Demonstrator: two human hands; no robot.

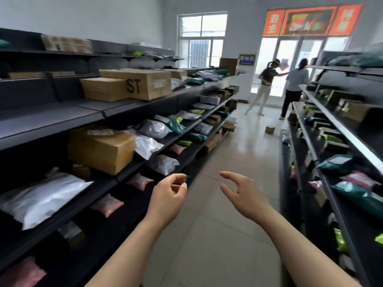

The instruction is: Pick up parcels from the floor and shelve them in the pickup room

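Observation:
Both my hands are raised in front of me over the aisle floor and hold nothing. My left hand has loosely curled fingers beside the edge of the left shelf unit. My right hand hangs relaxed with fingers bent, above the tiled floor. A small cardboard parcel lies on the floor far down the aisle, near the right shelf unit. The left shelves carry cardboard boxes and white, grey, green and pink mailer bags.
Shelf units line both sides of a narrow tiled aisle. Two people stand at the far end by the glass door. Low boxes sit on the floor at the end of the left unit.

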